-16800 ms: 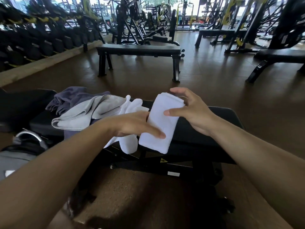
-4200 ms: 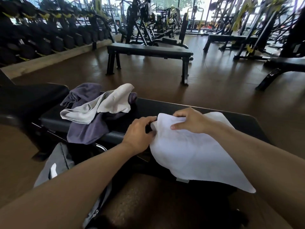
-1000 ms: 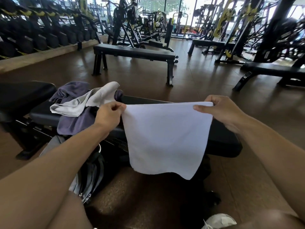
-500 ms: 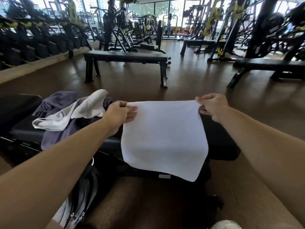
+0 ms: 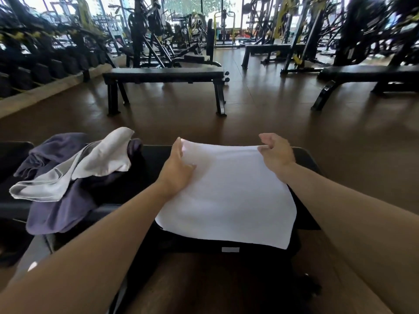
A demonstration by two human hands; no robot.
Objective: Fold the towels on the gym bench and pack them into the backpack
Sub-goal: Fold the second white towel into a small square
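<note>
A white towel (image 5: 226,193) lies spread flat across the black gym bench (image 5: 305,159), its near edge hanging over the front. My left hand (image 5: 178,165) grips the towel's far left corner, thumb on top. My right hand (image 5: 275,150) pinches the far right corner with curled fingers. To the left on the bench, a crumpled light grey towel (image 5: 90,168) lies over a purple towel (image 5: 56,209). The grey backpack (image 5: 34,254) stands on the floor at the lower left, mostly hidden behind my left forearm.
Another flat bench (image 5: 163,75) stands across the brown floor ahead, and a further bench (image 5: 371,73) at the right. A dumbbell rack (image 5: 34,69) lines the left wall. Machines fill the back of the room.
The white towel, held up in the air by its top corners a second ago, now lies on the bench. Both hands moved forward and down with it.
</note>
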